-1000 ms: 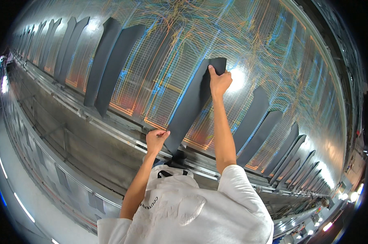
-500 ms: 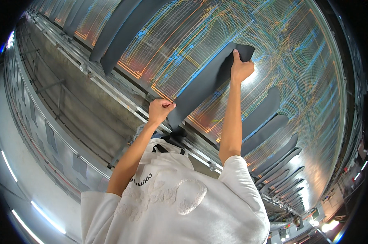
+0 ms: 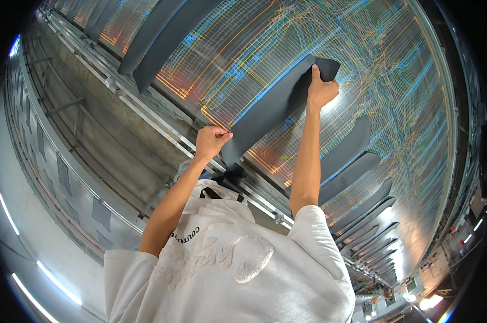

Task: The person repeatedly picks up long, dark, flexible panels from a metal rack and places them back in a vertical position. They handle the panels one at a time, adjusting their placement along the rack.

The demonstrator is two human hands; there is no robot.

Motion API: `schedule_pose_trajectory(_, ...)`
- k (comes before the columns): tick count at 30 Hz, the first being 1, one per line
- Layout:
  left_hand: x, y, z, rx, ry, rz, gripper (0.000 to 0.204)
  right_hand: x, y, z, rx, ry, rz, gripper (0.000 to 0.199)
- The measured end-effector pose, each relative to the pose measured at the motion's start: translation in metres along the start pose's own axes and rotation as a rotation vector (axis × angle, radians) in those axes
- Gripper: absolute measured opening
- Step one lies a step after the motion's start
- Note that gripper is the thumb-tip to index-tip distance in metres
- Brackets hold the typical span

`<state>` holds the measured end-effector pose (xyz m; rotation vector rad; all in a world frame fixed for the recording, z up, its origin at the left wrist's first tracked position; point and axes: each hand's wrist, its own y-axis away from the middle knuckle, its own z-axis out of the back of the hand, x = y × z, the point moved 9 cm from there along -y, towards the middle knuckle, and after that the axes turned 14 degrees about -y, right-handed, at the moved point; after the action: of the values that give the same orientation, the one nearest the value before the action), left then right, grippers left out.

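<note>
A long dark grey fabric-like panel (image 3: 267,110) stretches between my hands over a long table (image 3: 356,81) covered with orange, blue and yellow outlines. My left hand (image 3: 211,142) pinches the panel's left edge near its near end, by the table's front. The right hand (image 3: 322,93) grips the far end, thumb on top and the other fingers beneath, out of sight. There the panel bends up off the surface and casts a shadow. Its near end hangs toward the table's front edge.
More dark grey panels (image 3: 171,51) lie further left on the table, and several others (image 3: 348,175) run down the right side. A metal rail (image 3: 157,127) lines the front edge. To the left, past an aisle (image 3: 106,121), stands another long table (image 3: 84,196).
The hold of both hands on the panel is the same. My view has shifted very slightly; the panel's far end sits a touch further right in the picture.
</note>
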<state>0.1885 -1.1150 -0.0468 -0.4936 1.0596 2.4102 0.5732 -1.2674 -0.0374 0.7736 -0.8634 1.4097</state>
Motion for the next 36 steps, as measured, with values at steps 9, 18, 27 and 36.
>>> schedule_pose_trajectory(9,-0.004,-0.001,0.003,0.022,-0.011,0.014,0.023,-0.008,-0.001,-0.002,-0.017,-0.037,-0.003,0.044)
schedule_pose_trajectory(18,0.0,-0.001,0.002,0.017,-0.049,0.08,0.022,0.043,0.013,0.014,-0.097,0.083,0.117,0.064)
schedule_pose_trajectory(27,-0.023,0.01,0.021,-0.091,-0.357,0.004,0.045,0.037,0.036,-0.035,0.389,0.329,0.62,0.074)
schedule_pose_trajectory(36,0.008,0.048,0.054,-0.149,-0.035,-0.115,0.037,0.049,0.26,-0.011,0.882,0.392,0.663,0.102)
